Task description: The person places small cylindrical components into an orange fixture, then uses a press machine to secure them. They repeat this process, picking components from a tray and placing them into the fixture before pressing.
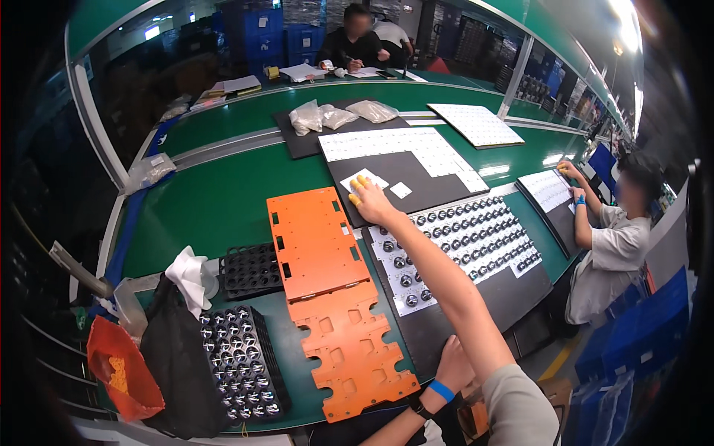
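Observation:
My right hand (373,204), with yellow finger cots, reaches across the black board (405,167). Its thumb and fingers close on a white square plate (377,178) lying there. A smaller white square plate (401,190) lies just to the right, apart from the hand. White plates in rows (454,160) cover the board's far and right parts. My left hand (455,364) is low beside the near edge of a second black board (439,338), partly behind my right forearm; its fingers are hidden. White plates bearing shiny black round lenses (476,234) stand in rows on that board.
An orange fixture (312,241) with a cut-out orange plate (349,349) lies left. Beside it are a black tray of lenses (236,364), an emptier black tray (251,271) and a red bag (123,372). Plastic bags (342,115) lie behind. A co-worker (617,230) works at right.

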Tool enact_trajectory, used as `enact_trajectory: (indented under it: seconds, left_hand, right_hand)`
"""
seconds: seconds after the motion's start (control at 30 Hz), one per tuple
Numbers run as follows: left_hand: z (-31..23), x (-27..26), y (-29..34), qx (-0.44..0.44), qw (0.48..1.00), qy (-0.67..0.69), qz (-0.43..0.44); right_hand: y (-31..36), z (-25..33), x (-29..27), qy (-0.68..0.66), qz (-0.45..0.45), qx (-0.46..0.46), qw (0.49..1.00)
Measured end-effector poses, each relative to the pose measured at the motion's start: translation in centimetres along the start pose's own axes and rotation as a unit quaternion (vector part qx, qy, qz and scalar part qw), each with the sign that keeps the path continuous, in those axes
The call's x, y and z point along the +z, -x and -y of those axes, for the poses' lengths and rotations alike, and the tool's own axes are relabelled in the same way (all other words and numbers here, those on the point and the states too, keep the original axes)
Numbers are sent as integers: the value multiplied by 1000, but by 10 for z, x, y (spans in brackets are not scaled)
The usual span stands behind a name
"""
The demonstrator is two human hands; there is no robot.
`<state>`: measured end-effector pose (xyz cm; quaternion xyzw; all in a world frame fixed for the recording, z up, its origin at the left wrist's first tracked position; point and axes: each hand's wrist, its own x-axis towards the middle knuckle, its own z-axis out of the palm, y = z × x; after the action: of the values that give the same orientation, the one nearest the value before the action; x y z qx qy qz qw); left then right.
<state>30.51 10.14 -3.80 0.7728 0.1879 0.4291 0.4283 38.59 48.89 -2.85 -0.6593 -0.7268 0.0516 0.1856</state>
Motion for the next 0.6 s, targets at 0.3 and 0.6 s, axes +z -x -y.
enact_trajectory:
  seconds: [0.3,0.6]
  left_hand:
    - [21,18,24,-80,984,159,6]
    - [15,25,25,-101,973,205,20]
  right_hand:
    - [2,53,3,76,-4,68,995]
    - [-7,46,29,39,-175,27,983]
